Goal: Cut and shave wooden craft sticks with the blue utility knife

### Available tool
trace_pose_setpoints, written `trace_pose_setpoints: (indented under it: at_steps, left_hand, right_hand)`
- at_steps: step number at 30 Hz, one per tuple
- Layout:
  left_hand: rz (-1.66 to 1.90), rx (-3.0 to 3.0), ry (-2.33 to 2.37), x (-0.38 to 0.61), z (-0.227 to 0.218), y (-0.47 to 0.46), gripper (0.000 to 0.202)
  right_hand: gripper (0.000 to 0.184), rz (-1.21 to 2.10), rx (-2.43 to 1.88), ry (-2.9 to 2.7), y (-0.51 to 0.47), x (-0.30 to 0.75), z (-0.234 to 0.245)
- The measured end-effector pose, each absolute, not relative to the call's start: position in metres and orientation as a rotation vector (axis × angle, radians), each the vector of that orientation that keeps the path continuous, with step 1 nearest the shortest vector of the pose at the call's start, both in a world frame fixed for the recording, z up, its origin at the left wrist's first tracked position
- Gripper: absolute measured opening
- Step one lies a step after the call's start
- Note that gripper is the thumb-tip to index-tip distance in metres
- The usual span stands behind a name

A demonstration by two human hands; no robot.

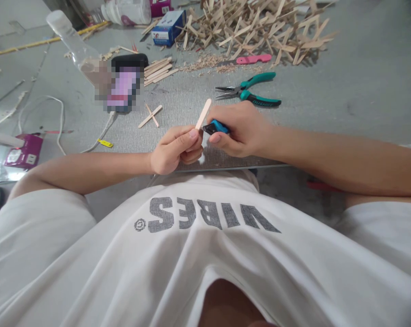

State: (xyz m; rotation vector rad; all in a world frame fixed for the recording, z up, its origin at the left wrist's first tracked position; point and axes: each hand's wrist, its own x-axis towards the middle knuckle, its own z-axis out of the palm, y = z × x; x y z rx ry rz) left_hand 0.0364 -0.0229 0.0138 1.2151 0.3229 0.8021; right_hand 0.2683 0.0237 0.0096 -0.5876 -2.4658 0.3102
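**Craft stick [204, 112] held up beside a blue-and-black hand tool [217, 127] at the table's near edge**

The left hand [178, 146] is closed around the lower part of the craft stick, thumb laid along it, so that its rounded upper end leans away to the right over the grey table [185, 102]. The right hand [238, 131] is wrapped around the blue-and-black hand tool, whose dark tip points left, just beside the stick; whether the two touch I cannot tell.

Past the right hand lie needle-nose pliers [244, 94] with teal and black handles, their jaws slightly apart and pointing left. A pair of crossed sticks [151, 116] rests beyond the left forearm. Farther off, loose craft sticks [159, 72] lie side by side near a phone [123, 88] with a blurred screen. Behind them stands a blue-and-white box [169, 28], and to its right spreads a large heap of sticks [253, 29], many crossed. A pink-handled blade [253, 59] lies in front of the heap, among wood shavings [205, 62].
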Motion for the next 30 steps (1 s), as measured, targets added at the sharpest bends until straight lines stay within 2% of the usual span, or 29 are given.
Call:
trace_pose_setpoints:
  at_steps: [12, 20, 30]
  left_hand:
    - [0.797, 1.217, 0.276, 0.0348, 0.0127, -0.0219, 0.062]
    - [0.795, 1.213, 0.282, 0.0336, 0.0089, -0.0196, 0.062]
    - [0.790, 1.206, 0.279, 0.0342, 0.0083, -0.0202, 0.062]
  right_hand:
    - [0.063, 0.220, -0.513, -2.454, 0.0230, 0.2688, 0.0099]
    - [0.069, 0.209, -0.569, -2.481, 0.0233, 0.2689, 0.0109]
    - [0.061, 0.171, -0.494, -2.457, 0.0248, 0.2690, 0.0110]
